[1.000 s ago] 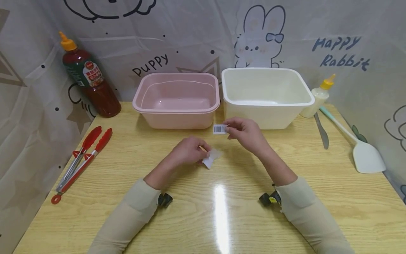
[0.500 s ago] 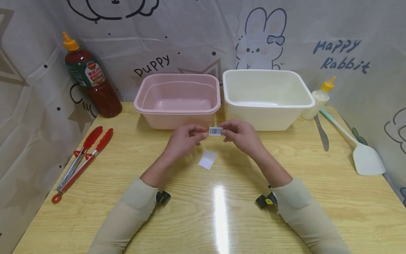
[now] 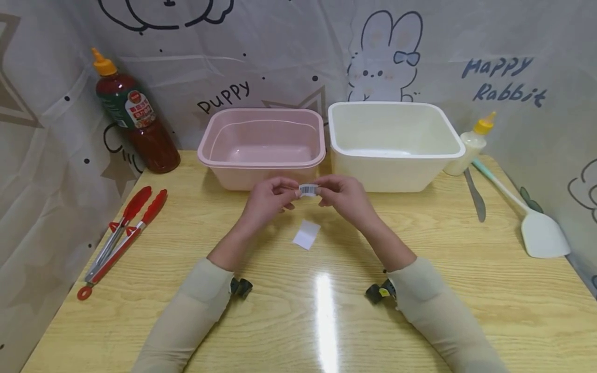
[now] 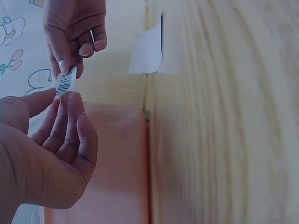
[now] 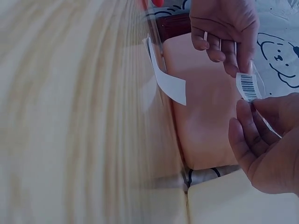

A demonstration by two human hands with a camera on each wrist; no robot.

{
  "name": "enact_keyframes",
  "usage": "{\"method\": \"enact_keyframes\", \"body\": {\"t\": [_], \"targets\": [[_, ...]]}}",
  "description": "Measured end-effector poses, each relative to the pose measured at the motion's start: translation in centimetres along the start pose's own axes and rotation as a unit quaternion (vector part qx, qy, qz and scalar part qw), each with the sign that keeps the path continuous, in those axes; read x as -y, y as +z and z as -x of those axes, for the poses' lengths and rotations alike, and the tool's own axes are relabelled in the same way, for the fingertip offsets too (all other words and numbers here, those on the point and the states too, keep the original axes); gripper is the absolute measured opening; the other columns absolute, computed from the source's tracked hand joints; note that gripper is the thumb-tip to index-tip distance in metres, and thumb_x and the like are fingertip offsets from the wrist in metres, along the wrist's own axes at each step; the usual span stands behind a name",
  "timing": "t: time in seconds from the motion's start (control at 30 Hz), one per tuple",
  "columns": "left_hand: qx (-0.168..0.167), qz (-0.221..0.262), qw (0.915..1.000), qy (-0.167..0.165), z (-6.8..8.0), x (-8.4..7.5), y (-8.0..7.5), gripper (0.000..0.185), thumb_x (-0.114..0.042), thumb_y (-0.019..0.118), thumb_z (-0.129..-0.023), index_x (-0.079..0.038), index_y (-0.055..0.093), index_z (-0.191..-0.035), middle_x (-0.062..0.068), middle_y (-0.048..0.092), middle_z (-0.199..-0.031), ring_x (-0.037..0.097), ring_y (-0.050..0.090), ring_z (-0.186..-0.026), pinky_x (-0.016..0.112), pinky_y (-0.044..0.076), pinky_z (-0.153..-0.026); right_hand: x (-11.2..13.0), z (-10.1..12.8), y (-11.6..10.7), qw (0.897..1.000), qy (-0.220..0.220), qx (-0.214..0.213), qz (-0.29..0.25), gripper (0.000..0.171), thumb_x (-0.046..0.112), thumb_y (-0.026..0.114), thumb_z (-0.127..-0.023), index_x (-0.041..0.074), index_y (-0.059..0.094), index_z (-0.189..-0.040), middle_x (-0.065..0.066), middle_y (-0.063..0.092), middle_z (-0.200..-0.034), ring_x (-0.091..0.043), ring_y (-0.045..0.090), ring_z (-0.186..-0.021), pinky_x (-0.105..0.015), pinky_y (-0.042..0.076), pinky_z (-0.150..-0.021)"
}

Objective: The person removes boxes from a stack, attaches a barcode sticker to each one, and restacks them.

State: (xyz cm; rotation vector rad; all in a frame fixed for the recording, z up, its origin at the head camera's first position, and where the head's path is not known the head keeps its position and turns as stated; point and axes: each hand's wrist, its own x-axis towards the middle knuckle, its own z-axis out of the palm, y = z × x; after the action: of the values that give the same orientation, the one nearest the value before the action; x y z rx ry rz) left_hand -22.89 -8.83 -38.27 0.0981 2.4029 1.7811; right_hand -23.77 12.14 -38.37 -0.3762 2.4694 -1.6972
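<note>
So in the head view both hands pinch the barcode sticker (image 3: 308, 189) up in the air, in front of the pink tub (image 3: 261, 147) near the counter's back edge; left hand (image 3: 267, 201) and right hand (image 3: 344, 197) sit closer together than half a second ago, and the sticker looks bowed now. The backing paper (image 3: 306, 234) lies mid-counter, same as before. Left wrist view: the fingers (image 4: 65, 119) meet the sticker's lower end. Right wrist view: both hands' fingertips are on it.

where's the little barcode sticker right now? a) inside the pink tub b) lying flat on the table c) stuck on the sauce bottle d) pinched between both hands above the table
d: the barcode sticker is pinched between the left hand and the right hand, raised in front of the pink tub; only the blank white paper lies on the table.
</note>
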Motion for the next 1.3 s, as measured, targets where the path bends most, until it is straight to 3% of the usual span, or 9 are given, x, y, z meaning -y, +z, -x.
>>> {"method": "enact_keyframes", "body": {"t": [0.13,0.3,0.47,0.63,0.8,1.1,1.3], "targets": [[-0.010,-0.004,0.9999,-0.001,-0.2,0.1,-0.2,0.019,-0.018,0.072,-0.095,-0.006,0.072,-0.110,0.014,0.075,-0.106,0.031,0.072,-0.084,0.051,0.059,-0.085,0.0,-0.4,0.4,1.000,0.002,0.000,-0.012,0.025,0.012,0.064,-0.099,0.001,0.071,-0.121,-0.018,0.074,-0.113,-0.027,0.073,-0.084,-0.046,0.062,-0.084],[-0.028,-0.002,0.9996,0.002,-0.4,0.3,-0.4,0.016,-0.015,0.071,-0.096,-0.004,0.072,-0.107,0.014,0.074,-0.106,0.021,0.070,-0.076,0.044,0.060,-0.080,0.0,-0.6,0.9,0.999,0.020,0.002,-0.034,0.035,0.010,0.065,-0.098,0.002,0.064,-0.131,-0.023,0.073,-0.111,-0.029,0.072,-0.080,-0.034,0.064,-0.077],[-0.035,-0.007,0.9994,0.004,-0.6,0.4,-0.4,0.017,-0.014,0.072,-0.095,-0.003,0.073,-0.107,0.014,0.075,-0.105,0.014,0.067,-0.070,0.033,0.059,-0.071,-0.1,-0.9,1.3,0.998,0.043,0.001,-0.037,0.024,0.009,0.064,-0.097,-0.003,0.067,-0.118,-0.027,0.072,-0.112,-0.025,0.071,-0.077,-0.029,0.062,-0.072],[-0.043,-0.010,0.9990,-0.003,-0.7,0.4,-0.2,0.018,-0.015,0.072,-0.095,-0.003,0.073,-0.108,0.013,0.075,-0.107,0.020,0.070,-0.075,0.043,0.061,-0.078,-0.5,-1.4,1.3,0.997,0.068,0.000,-0.038,0.023,0.012,0.064,-0.098,-0.003,0.068,-0.115,-0.023,0.072,-0.114,-0.023,0.071,-0.078,-0.030,0.063,-0.074],[-0.051,-0.003,0.9986,-0.015,-0.9,0.5,0.0,0.024,-0.018,0.073,-0.094,-0.004,0.074,-0.114,0.013,0.076,-0.112,0.034,0.073,-0.098,0.050,0.058,-0.089,-1.0,-2.0,1.5,0.993,0.091,-0.013,-0.074,0.027,0.012,0.063,-0.099,-0.004,0.067,-0.120,-0.023,0.071,-0.118,-0.014,0.069,-0.073,-0.032,0.063,-0.077],[-0.040,-0.016,0.9989,-0.017,-1.2,0.9,0.1,0.034,-0.028,0.071,-0.095,-0.009,0.072,-0.123,0.019,0.074,-0.113,0.042,0.067,-0.091,0.044,0.057,-0.066,-1.6,-2.9,1.6,0.988,0.112,-0.025,-0.099,0.029,0.014,0.063,-0.100,-0.004,0.065,-0.122,-0.027,0.068,-0.123,-0.014,0.068,-0.074,-0.028,0.063,-0.076],[-0.032,-0.006,0.9992,-0.024,-1.3,1.0,0.0,0.037,-0.028,0.070,-0.095,-0.007,0.070,-0.125,0.019,0.073,-0.117,0.041,0.069,-0.098,0.049,0.059,-0.075,-1.6,-3.4,1.9,0.989,0.112,-0.025,-0.092,0.029,0.015,0.064,-0.099,-0.004,0.067,-0.121,-0.024,0.070,-0.122,-0.016,0.069,-0.074,-0.031,0.063,-0.076]]}}
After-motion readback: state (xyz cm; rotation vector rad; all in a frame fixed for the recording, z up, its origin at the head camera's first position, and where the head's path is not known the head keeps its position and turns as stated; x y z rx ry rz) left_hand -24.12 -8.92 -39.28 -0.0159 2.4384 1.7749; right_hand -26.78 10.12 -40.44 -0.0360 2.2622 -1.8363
